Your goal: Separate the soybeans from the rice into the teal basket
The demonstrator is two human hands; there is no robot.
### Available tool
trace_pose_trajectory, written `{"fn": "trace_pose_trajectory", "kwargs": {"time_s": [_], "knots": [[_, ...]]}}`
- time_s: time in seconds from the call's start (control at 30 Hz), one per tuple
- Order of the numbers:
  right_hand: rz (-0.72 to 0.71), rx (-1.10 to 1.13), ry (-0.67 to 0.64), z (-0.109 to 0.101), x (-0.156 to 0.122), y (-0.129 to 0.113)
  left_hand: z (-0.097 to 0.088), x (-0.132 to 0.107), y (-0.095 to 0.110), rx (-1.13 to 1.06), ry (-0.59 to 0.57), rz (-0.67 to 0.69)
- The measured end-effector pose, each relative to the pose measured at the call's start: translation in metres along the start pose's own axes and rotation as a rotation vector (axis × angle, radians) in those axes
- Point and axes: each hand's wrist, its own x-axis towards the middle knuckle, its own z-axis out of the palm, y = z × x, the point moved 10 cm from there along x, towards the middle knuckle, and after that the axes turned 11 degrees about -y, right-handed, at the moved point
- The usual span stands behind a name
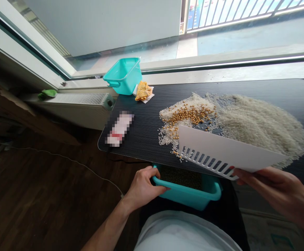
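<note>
My left hand [145, 186] grips the near-left rim of a turquoise plastic bin [185, 197], held just under the table's front edge. Inside that bin lies a layer of small greenish-brown grains [181, 177]. With my right hand [274, 184] I hold a flat white plastic panel [222, 150] by its right end; a row of slots runs along its lower edge. The panel slants over the tabletop between two heaps. Left of it, yellow-brown soybeans [191, 114] lie mixed with white rice. A larger pile of rice [258, 122] spreads behind and to the right.
A second turquoise bin [127, 76] stands at the table's far left corner, beside a folded yellow cloth [143, 91]. A blurred white-and-red item [119, 129] lies on the dark table [146, 129] at the left. A radiator [81, 104] and window are beyond.
</note>
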Motion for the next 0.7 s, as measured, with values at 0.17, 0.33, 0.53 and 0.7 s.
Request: {"fn": "trace_pose_trajectory", "kwargs": {"time_s": [0.17,0.33,0.53,0.7], "knots": [[-0.019,0.008,0.002,0.002,0.005,0.005,-0.001,0.000,-0.001,0.001,0.005,0.004],[-0.048,0.011,-0.060,0.012,0.009,0.008,-0.001,-0.001,-0.001,-0.003,0.006,0.007],[-0.066,-0.022,-0.092,0.008,0.008,0.012,-0.001,0.000,-0.003,-0.009,-0.001,0.001],[-0.072,-0.011,-0.107,0.014,0.015,0.008,-0.002,0.000,-0.002,-0.005,0.011,0.010]]}}
